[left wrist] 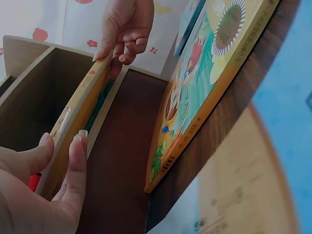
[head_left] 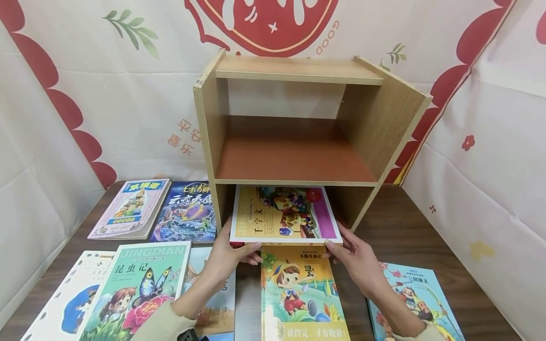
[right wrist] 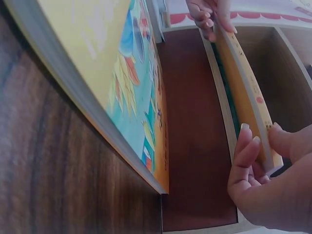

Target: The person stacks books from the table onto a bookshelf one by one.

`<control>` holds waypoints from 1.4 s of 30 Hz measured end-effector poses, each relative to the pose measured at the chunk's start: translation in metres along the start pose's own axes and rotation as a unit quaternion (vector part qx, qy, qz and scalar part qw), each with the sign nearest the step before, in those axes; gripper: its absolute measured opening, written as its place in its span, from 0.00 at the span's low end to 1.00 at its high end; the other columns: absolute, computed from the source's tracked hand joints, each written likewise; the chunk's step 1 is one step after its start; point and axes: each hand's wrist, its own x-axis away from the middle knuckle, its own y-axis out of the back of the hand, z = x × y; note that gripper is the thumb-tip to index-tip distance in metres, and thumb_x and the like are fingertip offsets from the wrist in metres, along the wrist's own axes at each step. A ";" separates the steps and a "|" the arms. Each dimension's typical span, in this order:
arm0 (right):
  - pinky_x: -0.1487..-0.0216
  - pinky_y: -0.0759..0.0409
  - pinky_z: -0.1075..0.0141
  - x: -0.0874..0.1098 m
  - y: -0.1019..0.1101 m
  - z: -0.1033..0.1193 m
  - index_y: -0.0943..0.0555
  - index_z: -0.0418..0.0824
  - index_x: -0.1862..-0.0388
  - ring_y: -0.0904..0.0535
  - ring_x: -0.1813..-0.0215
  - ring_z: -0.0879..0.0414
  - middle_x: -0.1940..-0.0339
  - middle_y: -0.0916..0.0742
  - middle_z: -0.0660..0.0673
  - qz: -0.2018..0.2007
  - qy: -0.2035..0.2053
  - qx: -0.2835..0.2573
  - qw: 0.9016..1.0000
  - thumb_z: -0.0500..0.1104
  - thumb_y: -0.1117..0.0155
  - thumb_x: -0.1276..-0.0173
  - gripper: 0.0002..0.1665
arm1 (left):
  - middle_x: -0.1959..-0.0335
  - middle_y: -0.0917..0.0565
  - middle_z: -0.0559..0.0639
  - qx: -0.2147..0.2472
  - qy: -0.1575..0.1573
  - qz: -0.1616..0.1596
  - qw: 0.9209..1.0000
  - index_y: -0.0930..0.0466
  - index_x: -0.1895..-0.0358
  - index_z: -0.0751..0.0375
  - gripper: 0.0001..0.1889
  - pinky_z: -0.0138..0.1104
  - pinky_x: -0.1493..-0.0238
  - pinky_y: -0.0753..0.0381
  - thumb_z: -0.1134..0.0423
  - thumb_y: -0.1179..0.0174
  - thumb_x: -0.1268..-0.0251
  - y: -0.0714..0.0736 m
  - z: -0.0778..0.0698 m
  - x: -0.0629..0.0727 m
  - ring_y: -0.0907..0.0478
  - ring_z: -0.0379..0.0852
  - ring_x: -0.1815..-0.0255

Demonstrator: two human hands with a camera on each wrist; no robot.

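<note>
Both hands hold one picture book [head_left: 281, 213] flat, its yellow and purple cover facing up. My left hand [head_left: 228, 253] pinches its near left corner, thumb on top and fingers beneath. At the near right corner my right hand [head_left: 356, 260] grips the same way. The book's far part lies inside the lower compartment of a wooden shelf [head_left: 296, 149]. In the left wrist view the yellow spine [left wrist: 80, 97] runs between the two hands. Greenish colour shows under the book in the right wrist view. A Pinocchio book [head_left: 298, 293] lies just in front, below the hands.
At left on the dark wooden table [head_left: 409, 222] lie a green insect book [head_left: 141, 284], a white book [head_left: 64, 298], a pink-edged book [head_left: 132, 208] and a blue book [head_left: 185, 213]. A light blue book [head_left: 415, 303] lies at right. Printed cloth [head_left: 128, 94] hangs behind.
</note>
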 end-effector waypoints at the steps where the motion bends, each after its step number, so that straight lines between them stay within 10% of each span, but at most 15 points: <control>1: 0.58 0.19 0.63 0.001 -0.001 0.000 0.45 0.50 0.23 0.18 0.57 0.43 0.53 0.15 0.37 -0.005 -0.006 -0.001 1.000 0.52 0.40 0.30 0.40 | 0.62 0.17 0.68 0.001 0.000 0.001 1.000 0.44 0.31 0.51 0.35 0.46 0.69 0.15 0.70 0.37 0.38 -0.001 0.000 0.001 0.17 0.61 0.73; 15: 0.61 0.20 0.69 0.000 -0.009 0.002 0.43 0.49 0.24 0.19 0.58 0.46 0.56 0.17 0.35 -0.043 -0.021 -0.041 0.998 0.47 0.48 0.25 0.33 | 0.67 0.18 0.70 -0.002 -0.025 -0.008 1.000 0.44 0.30 0.54 0.29 0.45 0.69 0.15 0.72 0.46 0.31 -0.004 -0.002 0.003 0.17 0.61 0.73; 23: 0.58 0.20 0.64 0.012 -0.012 0.005 0.44 0.50 0.24 0.19 0.56 0.50 0.51 0.19 0.34 -0.047 -0.033 -0.069 0.996 0.42 0.51 0.23 0.31 | 0.57 0.18 0.67 -0.012 0.004 -0.038 0.999 0.71 0.24 0.59 0.44 0.41 0.62 0.15 0.69 0.45 0.29 -0.008 -0.006 0.022 0.16 0.57 0.68; 42: 0.51 0.20 0.61 0.018 -0.012 0.007 0.54 0.43 0.22 0.22 0.49 0.53 0.37 0.26 0.38 -0.006 0.015 -0.123 0.992 0.46 0.48 0.24 0.40 | 0.42 0.29 0.65 -0.007 -0.013 -0.060 0.998 0.70 0.24 0.63 0.45 0.37 0.53 0.18 0.62 0.45 0.29 -0.019 -0.009 0.029 0.18 0.51 0.56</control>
